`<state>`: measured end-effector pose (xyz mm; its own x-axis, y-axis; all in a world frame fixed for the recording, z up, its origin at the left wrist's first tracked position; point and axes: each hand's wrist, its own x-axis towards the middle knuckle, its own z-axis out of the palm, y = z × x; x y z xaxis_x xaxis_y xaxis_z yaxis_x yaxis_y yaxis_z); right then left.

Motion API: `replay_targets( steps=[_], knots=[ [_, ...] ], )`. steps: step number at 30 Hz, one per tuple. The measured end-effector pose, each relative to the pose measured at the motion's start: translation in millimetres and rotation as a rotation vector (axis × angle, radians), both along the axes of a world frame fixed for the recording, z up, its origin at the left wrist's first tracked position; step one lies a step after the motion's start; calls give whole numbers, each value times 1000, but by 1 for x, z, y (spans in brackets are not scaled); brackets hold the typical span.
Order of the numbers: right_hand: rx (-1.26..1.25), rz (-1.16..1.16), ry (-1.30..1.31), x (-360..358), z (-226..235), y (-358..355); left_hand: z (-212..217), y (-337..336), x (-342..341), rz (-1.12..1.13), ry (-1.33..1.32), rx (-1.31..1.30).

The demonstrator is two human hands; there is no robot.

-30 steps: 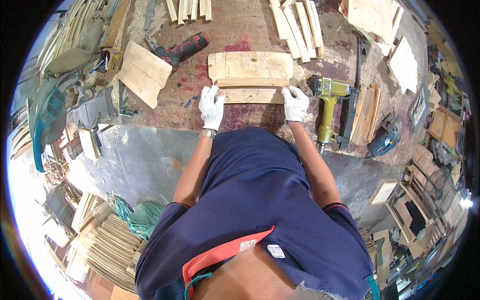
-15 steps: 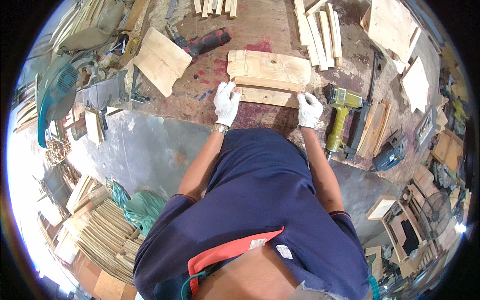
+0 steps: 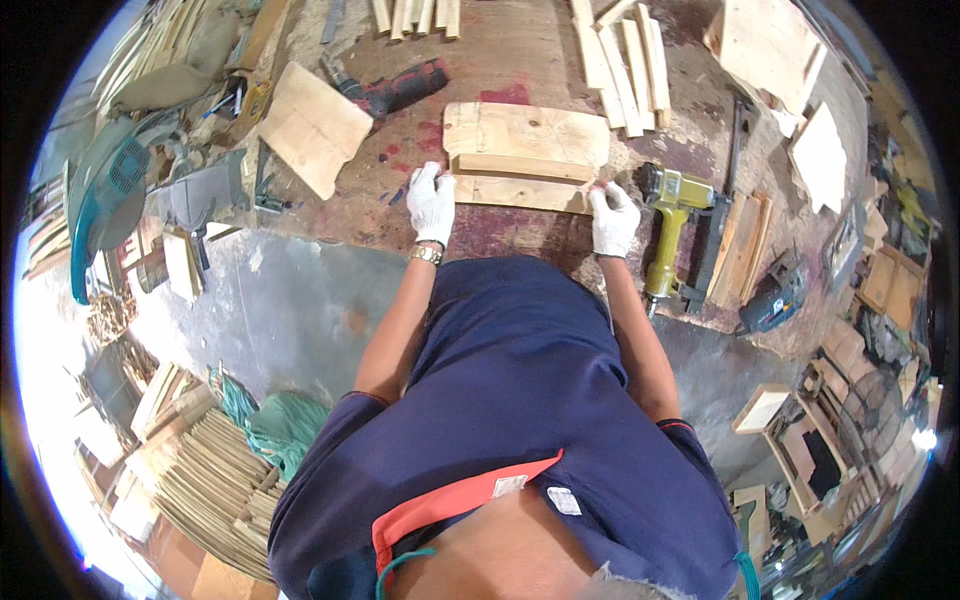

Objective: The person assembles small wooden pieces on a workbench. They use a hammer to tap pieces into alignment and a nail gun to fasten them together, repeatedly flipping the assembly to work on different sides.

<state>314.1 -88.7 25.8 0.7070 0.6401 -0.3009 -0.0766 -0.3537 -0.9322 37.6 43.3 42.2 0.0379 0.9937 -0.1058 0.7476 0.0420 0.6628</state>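
Both my hands wear white knitted gloves and have their fingers bent in at the two ends of a near wooden strip (image 3: 515, 193). My left hand (image 3: 432, 208) pinches its left end; my right hand (image 3: 615, 220) is at its right end, thumb and fingers drawn together. Just beyond lies a pale board (image 3: 525, 130) with rounded corners and a dark knot. A narrow batten (image 3: 523, 167) runs along that board's near edge, parallel to the near strip. A green nail gun (image 3: 680, 210) rests right of my right hand.
On the stained workbench (image 3: 360, 215) are a red and black drill (image 3: 400, 90), a notched board (image 3: 315, 130) and several pale slats (image 3: 625, 70). A dark blue power tool (image 3: 775, 295) lies near the right edge. A teal circular-bladed saw (image 3: 105, 205) stands at left.
My hands have spread slightly apart, from beside the narrow batten's ends to the near strip's ends. The whole view has shifted a little; the boards and tools keep their arrangement.
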Motion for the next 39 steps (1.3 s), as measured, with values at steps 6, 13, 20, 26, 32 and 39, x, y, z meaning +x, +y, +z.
replay_targets(
  steps=[6,13,20,26,32,39],
  knots=[
    [-96,89,-354,5,-19,-6,-2,7,6,-7,-17,-109],
    [-66,72,-343,5,-24,-6,17,13,21,149,-104,-309],
    [-31,82,-302,7,-21,-6,30,16,32,92,-97,-271],
    [-31,81,-362,5,-19,-4,26,14,31,35,-255,-287],
    [-9,105,-620,16,19,-9,17,14,32,50,-354,-249],
    [-682,-111,-955,57,54,-33,39,11,38,41,-146,-229]
  ],
)
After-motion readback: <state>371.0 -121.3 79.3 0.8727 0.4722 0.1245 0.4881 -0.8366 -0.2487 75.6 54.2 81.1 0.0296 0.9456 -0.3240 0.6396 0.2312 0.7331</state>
